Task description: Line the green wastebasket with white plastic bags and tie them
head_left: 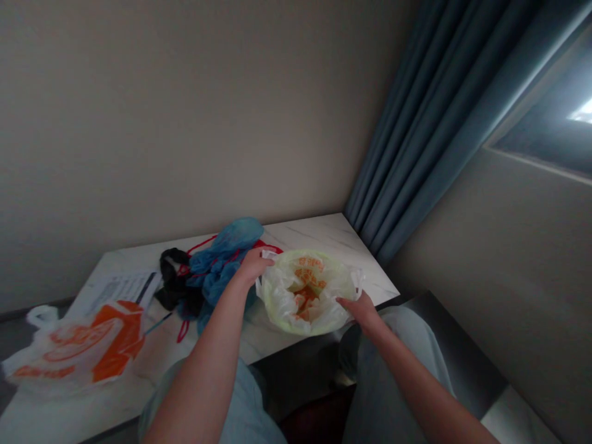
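Observation:
Between my hands a translucent white plastic bag (342, 277) with orange print hangs mouth-up, its top spread wide into a ring. A pale yellow-green layer shows around its rim, and orange print is visible down inside. My left hand (256, 265) pinches the rim on the left, close to a handle loop. On the right side my right hand (361, 308) grips the opposite edge, thumb over the rim. The bag is held at the table's front edge, above my knees. Its underside is hidden.
A white marble-patterned table (314, 228) stands against the wall. Crumpled blue bags (222, 265) with red ties and a black bag (173, 287) lie left of my left hand. Further left are a printed sheet (115, 293) and an orange-and-white plastic bag (83, 348). Blue curtains (416, 123) hang right.

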Motion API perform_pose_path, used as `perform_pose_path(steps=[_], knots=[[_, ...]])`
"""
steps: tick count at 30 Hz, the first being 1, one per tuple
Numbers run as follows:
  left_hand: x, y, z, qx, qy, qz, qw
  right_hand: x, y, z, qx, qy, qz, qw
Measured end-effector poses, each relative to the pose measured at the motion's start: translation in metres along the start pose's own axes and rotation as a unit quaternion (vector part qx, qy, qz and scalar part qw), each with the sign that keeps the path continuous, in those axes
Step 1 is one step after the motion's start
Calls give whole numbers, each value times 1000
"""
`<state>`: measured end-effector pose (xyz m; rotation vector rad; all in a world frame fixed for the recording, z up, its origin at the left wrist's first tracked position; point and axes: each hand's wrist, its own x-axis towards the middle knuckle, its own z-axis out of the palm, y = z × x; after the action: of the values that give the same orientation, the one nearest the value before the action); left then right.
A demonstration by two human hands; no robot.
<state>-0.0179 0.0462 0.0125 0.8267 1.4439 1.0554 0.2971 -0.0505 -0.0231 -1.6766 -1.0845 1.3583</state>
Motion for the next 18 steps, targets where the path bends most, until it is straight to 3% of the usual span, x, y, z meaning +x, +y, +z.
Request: perform_pose_path(steps=[4,6,10,14,18], knots=[[-14,4,11,153,21,158,975,2,-7,-3,-176,142,-101,969],[-22,2,17,199,20,204,958,1,-9,-2,-235,149,-131,951],[-34,-7,27,265,1,264,928,-2,-10,4,-309,100,-219,920],[-39,-11,29,270,49,261,925,-4,-14,11,-329,71,-280,899],[-40,-9,17,198,131,186,953,-9,-20,9,-250,61,-280,925]])
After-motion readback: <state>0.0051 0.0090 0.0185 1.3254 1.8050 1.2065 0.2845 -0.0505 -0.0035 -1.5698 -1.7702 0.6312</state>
